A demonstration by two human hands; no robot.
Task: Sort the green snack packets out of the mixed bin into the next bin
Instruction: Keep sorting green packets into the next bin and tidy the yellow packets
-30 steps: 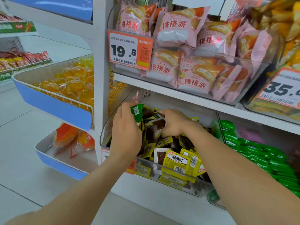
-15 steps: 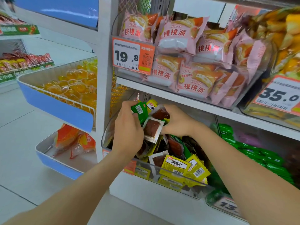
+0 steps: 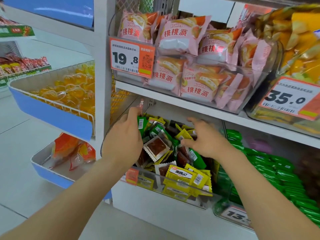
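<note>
So the green packet [image 3: 141, 123] is at the back-left of the mixed bin [image 3: 152, 183], with the left hand [image 3: 123, 137] grip curled around it. The right hand [image 3: 207, 140] hovers over the bin's middle, grip wide, fingers spread, holding nothing. The next bin [image 3: 222, 207] sits just right of it.

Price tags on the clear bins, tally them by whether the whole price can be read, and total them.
Whole price readable: 2, the 19.8 tag and the 35.0 tag
Partly readable: 1, the 13 tag, behind the right forearm
Number hidden: 1, the orange tag on the mixed bin
Total: 4
</note>
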